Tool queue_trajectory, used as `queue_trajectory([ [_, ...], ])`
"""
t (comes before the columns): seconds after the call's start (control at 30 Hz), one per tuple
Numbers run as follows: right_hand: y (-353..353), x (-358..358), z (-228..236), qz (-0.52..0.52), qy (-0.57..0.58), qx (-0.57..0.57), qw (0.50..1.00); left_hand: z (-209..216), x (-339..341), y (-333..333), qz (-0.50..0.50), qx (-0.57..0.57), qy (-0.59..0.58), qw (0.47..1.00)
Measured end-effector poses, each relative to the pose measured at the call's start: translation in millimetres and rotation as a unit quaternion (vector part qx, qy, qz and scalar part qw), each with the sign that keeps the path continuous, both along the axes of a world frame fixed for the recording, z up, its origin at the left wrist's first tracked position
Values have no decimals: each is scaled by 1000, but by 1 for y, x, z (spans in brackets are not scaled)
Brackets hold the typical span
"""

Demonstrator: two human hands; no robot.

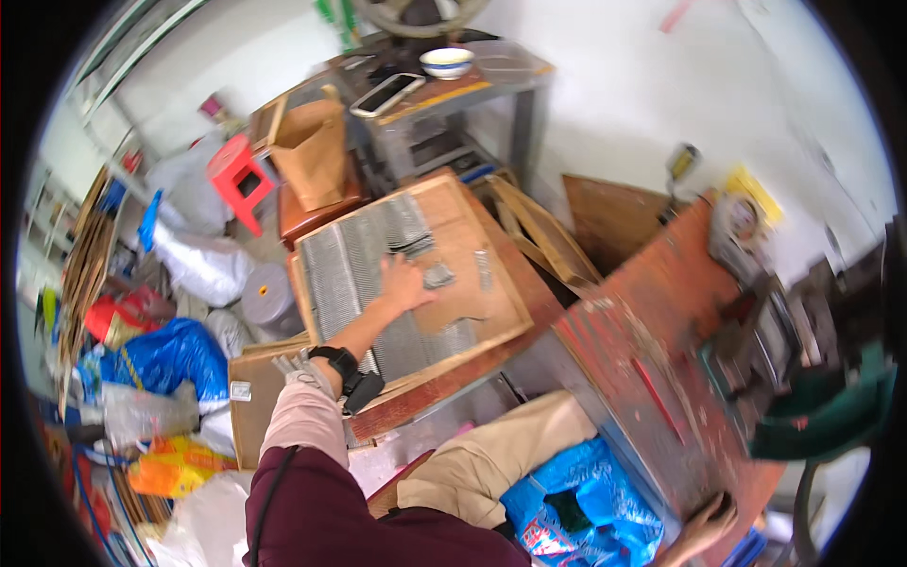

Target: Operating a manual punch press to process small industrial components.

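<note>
My left hand [406, 285] is stretched over a shallow wooden tray [518, 326], its fingers spread among small grey metal pieces. Neat rows of these thin grey pieces [331, 274] cover much of the tray's left side. Beside the fingertips lies a small loose clump of pieces [437, 276], and a short strip of them [484, 269] lies further right. Bare brown board shows on the tray's right part. At the lower right, my right hand [710, 525] is by the edge of a worn red bench [614, 340]. Its fingers are curled, and what they hold, if anything, is too blurred to name.
A blue plastic bag [586, 510] hangs beside my legs. On the red bench lies a red stick [658, 402], near a green machine [822, 416]. Behind the tray stand a phone [387, 94] and a bowl [447, 63] on a table. A red stool [236, 180] and bags fill the left.
</note>
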State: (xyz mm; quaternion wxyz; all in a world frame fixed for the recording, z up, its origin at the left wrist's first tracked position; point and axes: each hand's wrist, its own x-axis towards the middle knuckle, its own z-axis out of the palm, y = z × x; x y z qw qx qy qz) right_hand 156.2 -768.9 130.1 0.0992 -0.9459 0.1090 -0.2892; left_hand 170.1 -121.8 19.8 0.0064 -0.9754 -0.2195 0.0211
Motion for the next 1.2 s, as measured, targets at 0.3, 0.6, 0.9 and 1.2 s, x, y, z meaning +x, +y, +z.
queue_trajectory([
  [0.3, 17, -10, 12, 31, -47, 54, 997, 88, -4, -36, -12, -434, -28, 900],
  [0.6, 61, -21, 49, 322, 22, 195, 926, 194, 30, -278, -589, -261, -64, 762],
  [0.9, 54, 7, 40, 383, 115, 207, 893, 184, 60, -392, -686, -111, -16, 719],
  [1.2, 64, 5, 38, 363, 83, 164, 913, 155, 28, -368, -609, -215, -159, 747],
])
